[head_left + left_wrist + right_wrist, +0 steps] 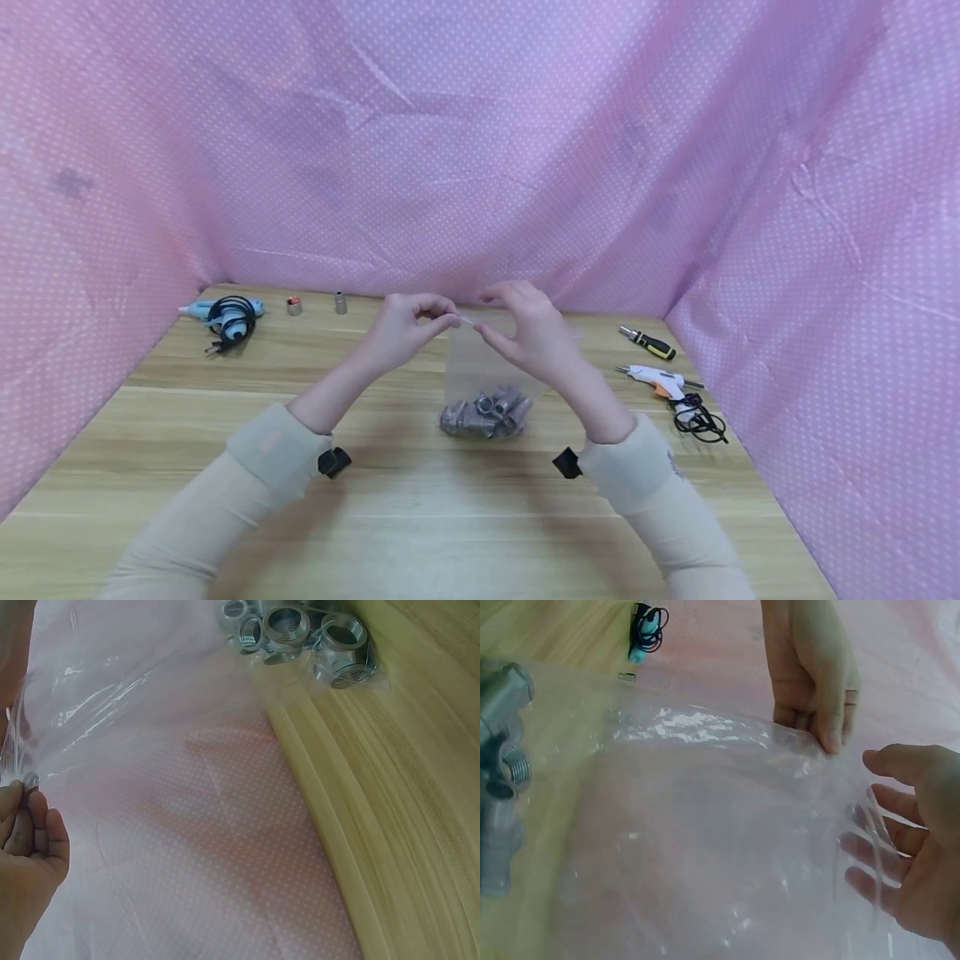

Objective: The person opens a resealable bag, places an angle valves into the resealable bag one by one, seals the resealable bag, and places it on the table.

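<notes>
A clear plastic bag (pixel 480 367) hangs between both hands, its lower end resting on the table with several grey metal pipe fittings (pixel 491 408) inside. In the right wrist view my left hand (pixel 814 682) pinches the bag's top edge near one corner between thumb and fingers. Beside it, my right hand (pixel 922 832) has its fingers spread and loosely bent. Its fingers show through the film at the bag's mouth, while the thumb stands apart from them. Threaded openings of the fittings (pixel 289 628) show in the left wrist view.
On the wooden table (pixel 420 517), a blue glue gun (pixel 232 321) with coiled black cord lies far left. Two small metal fittings, one with orange inside (pixel 294 306) and one plain (pixel 341 302), stand near the back. A screwdriver (pixel 648 342) and a white glue gun (pixel 656 377) lie right.
</notes>
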Demonstrator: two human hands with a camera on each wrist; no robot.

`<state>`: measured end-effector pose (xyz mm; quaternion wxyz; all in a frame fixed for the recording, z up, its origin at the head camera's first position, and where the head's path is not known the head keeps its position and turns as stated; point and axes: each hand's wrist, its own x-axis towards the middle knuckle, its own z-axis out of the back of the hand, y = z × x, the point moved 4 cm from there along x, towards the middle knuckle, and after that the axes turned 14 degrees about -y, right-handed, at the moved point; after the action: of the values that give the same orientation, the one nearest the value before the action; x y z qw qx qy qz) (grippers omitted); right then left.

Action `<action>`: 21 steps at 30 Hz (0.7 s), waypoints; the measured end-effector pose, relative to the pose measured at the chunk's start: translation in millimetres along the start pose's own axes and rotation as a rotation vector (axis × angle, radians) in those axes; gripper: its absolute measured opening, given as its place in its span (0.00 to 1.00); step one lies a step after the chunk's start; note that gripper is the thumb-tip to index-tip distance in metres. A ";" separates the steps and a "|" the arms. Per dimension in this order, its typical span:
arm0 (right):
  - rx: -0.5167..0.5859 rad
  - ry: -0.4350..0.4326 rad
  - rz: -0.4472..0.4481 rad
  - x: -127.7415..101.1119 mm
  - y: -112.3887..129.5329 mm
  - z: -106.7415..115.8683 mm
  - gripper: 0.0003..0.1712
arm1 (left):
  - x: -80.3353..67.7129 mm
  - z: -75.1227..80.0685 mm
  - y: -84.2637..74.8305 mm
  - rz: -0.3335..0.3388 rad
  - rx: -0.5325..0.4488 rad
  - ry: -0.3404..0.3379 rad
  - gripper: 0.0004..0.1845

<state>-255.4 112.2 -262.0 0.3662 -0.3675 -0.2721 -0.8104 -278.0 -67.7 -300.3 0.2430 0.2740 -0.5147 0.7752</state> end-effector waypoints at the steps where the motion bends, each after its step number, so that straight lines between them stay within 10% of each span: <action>1: -0.008 0.010 -0.002 1.5 0.5 -4.0 0.19 | -0.2 -0.2 0.0 -0.006 0.004 -0.004 0.05; 21: 0.029 0.078 0.010 13.5 4.4 -27.2 0.02 | -5.8 7.8 -0.7 0.030 0.023 -0.006 0.05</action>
<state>-268.9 84.9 -266.3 0.3857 -0.3318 -0.2675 -0.8183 -271.9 -75.2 -301.3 0.2265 0.2712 -0.5103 0.7840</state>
